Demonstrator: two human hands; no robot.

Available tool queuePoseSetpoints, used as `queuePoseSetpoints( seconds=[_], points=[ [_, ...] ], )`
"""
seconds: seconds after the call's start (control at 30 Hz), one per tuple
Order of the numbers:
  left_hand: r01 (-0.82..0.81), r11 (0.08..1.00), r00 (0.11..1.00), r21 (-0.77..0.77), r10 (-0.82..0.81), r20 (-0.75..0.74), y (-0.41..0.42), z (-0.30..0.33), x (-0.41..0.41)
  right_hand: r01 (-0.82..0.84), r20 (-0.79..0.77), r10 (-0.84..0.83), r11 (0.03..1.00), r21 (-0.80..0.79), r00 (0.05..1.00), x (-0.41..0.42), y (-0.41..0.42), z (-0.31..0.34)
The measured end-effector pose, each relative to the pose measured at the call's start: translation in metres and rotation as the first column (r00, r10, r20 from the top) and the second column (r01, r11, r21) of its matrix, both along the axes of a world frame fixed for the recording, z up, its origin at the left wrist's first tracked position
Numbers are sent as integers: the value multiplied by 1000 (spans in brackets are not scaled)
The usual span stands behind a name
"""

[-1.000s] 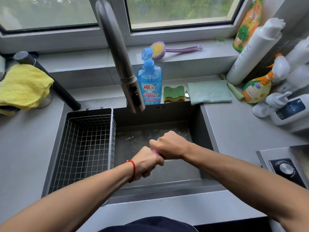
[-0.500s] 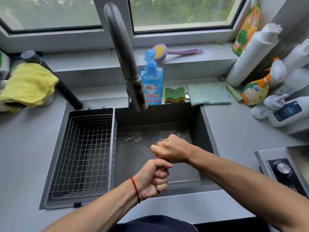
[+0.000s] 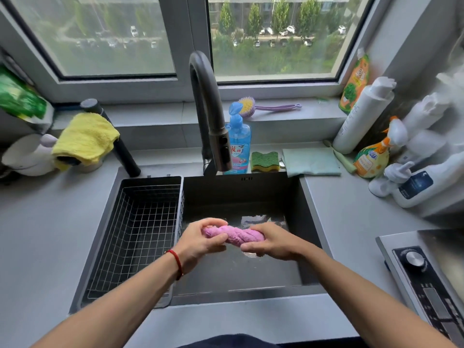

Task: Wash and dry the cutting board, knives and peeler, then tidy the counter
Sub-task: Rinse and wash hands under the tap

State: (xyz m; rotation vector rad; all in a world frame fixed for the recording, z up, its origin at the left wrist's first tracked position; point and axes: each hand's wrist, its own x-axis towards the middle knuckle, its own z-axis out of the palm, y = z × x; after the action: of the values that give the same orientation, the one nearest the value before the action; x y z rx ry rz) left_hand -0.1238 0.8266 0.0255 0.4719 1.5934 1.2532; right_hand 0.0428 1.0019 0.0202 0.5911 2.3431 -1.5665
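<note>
while left hand (image 3: 200,243) and right hand (image 3: 270,243) grip twisted pink cloth (image 3: 234,234) over sink (image 3: 311,212) (wringing), board, knives, peeler unseen; worktop (image 3: 351,209) wipe likely left.

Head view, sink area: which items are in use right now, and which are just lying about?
In use: pink cloth, twisted between left hand and right hand over the sink.

Lying about: yellow cloth, sponge, blue soap bottle, scrub brush, wire basket.

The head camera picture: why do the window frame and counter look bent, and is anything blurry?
Head view: wide-angle lens bows the window frame and counter; daylight through the window glints off the wet sink floor; white bottles at right edge smear, while the pink cloth stays sharp.
</note>
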Motion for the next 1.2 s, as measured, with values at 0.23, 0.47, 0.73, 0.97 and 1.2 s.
queuePoseSetpoints(
  seconds=[0.23, 0.47, 0.73, 0.97, 1.2],
  points=[
    [-116, 978, 993, 174, 110, 43, -8, 11, -6, 319, 174, -280, 648, -692, 944, 23, -35, -5],
    [-283, 938, 878, 202, 169, 448, -20, 7, -1, 504, -26, -598, 698, -508, 801, 14, -66, 20],
    [-299, 930, 922, 212, 224, 317, -25, 9, 1, 513, -188, -552, 830, -221, 812, 21, -78, 25],
    [-183, 938, 943, 293, 82, 323, -36, 1, -11, 681, -55, -699, 709, -183, 713, 18, -63, 30],
    [102, 989, 813, 106, -22, -582, -33, 4, 22, 701, 2, -744, 629, -337, 668, 4, -69, 42]
  ],
)
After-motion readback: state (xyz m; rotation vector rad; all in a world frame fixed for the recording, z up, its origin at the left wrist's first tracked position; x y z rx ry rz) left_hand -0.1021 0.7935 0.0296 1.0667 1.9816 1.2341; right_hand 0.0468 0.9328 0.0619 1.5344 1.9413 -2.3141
